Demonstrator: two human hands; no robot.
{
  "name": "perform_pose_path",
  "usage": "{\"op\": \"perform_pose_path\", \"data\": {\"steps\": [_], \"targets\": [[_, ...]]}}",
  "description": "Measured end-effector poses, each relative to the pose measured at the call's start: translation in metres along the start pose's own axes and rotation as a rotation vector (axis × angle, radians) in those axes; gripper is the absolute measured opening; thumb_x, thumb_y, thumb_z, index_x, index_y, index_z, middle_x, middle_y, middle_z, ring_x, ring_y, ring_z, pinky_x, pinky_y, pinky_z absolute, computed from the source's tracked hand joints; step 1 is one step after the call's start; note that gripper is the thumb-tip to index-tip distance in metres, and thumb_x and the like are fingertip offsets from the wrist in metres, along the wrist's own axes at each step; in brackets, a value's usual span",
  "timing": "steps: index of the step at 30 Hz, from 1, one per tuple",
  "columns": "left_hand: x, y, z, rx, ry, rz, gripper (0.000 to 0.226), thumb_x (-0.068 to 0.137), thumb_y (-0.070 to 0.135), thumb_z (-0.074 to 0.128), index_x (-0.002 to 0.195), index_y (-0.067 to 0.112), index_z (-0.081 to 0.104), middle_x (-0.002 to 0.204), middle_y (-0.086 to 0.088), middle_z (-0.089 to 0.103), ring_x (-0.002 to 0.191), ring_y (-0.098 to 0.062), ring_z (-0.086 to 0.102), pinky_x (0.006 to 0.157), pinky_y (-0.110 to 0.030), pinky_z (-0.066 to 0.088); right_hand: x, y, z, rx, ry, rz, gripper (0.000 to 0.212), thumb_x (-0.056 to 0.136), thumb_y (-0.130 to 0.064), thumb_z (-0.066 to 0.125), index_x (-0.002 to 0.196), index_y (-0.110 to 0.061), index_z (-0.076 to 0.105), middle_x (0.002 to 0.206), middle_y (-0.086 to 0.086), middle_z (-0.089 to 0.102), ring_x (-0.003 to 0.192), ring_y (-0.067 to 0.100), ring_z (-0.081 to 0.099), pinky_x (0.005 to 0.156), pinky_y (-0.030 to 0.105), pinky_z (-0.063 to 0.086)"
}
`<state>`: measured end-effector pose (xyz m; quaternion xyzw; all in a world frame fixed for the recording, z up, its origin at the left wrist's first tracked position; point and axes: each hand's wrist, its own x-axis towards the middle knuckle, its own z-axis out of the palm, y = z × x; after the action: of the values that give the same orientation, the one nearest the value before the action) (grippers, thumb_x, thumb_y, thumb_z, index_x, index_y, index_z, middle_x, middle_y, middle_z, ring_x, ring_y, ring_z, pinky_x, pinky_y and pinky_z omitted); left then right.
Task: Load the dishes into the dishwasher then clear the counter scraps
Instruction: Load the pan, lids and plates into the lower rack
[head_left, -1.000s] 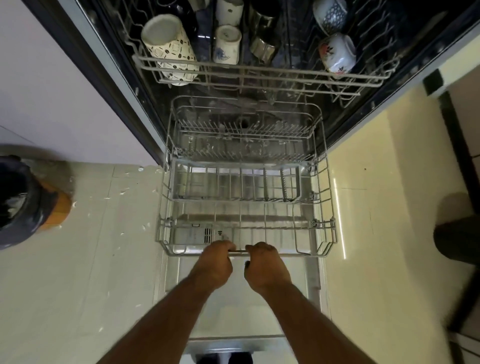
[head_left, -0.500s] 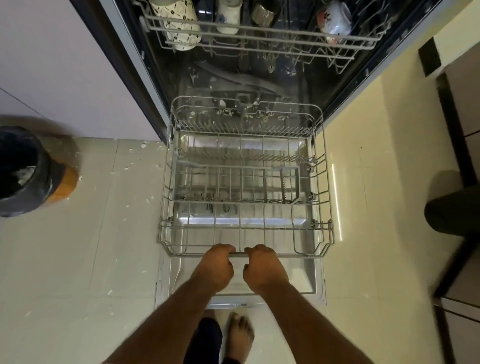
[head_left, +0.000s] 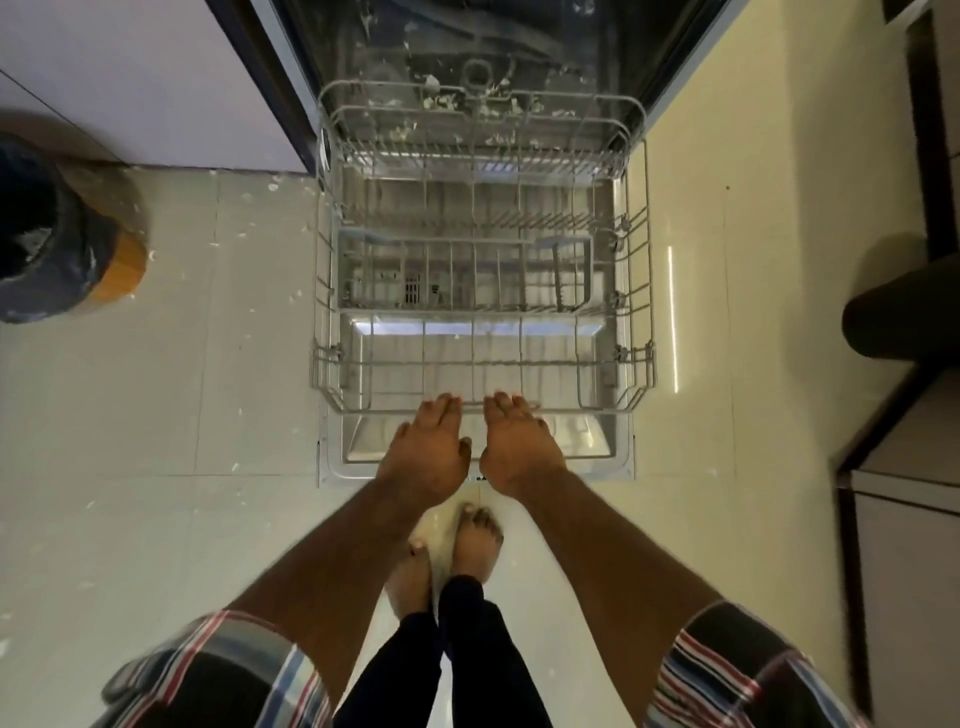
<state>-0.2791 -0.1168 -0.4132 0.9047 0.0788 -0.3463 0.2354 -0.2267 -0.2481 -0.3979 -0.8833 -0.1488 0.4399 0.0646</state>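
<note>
Lower rack (head_left: 480, 291) now drawn fully out over dishwasher door (head_left: 621, 457); left hand (head_left: 426, 452) and right hand (head_left: 517, 447) uncurled, fingers straight on front rail. Ready for dishes.

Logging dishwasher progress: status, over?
Left hand and right hand open, fingertips at front rail of grey wire lower rack. Rack out, empty. Nothing obstructing.

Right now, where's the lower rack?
Head view, centre: the lower rack is pulled out over the open dishwasher door, with the left hand and right hand at its front rail.
</note>
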Motion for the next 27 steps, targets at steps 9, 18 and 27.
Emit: {"op": "perform_pose_path", "data": {"steps": [9,18,27], "targets": [[-0.006,-0.003,0.01,0.103,-0.031,0.02,0.07,0.106,0.037,0.034,0.16,0.014,-0.003,0.168,-0.005,-0.004,0.155,-0.027,0.0,0.122,-0.051,0.018,-0.006,-0.002,0.008,0.001,0.026,0.025,0.08,0.098,-0.022,0.055,0.161,-0.012,0.007,0.169,0.005,0.002,0.156,0.024,0.0,0.125,0.049,0.016],[-0.005,-0.004,0.013,0.079,-0.014,0.028,0.072,0.104,0.032,0.04,0.16,0.013,0.0,0.168,-0.005,-0.002,0.155,-0.028,0.001,0.123,-0.051,0.016,-0.003,-0.003,0.006,-0.017,0.049,0.033,0.078,0.095,-0.021,0.057,0.16,-0.011,0.016,0.167,0.008,0.016,0.155,0.024,0.012,0.123,0.048,0.022],[-0.019,-0.009,0.004,0.129,0.017,-0.028,0.071,0.106,0.042,0.03,0.159,0.017,-0.009,0.167,-0.003,-0.015,0.154,-0.026,-0.013,0.124,-0.053,0.003,-0.008,-0.004,-0.006,-0.069,-0.059,0.025,0.079,0.098,-0.019,0.05,0.161,-0.013,0.003,0.17,0.005,-0.001,0.156,0.027,-0.002,0.125,0.052,0.013]]}}
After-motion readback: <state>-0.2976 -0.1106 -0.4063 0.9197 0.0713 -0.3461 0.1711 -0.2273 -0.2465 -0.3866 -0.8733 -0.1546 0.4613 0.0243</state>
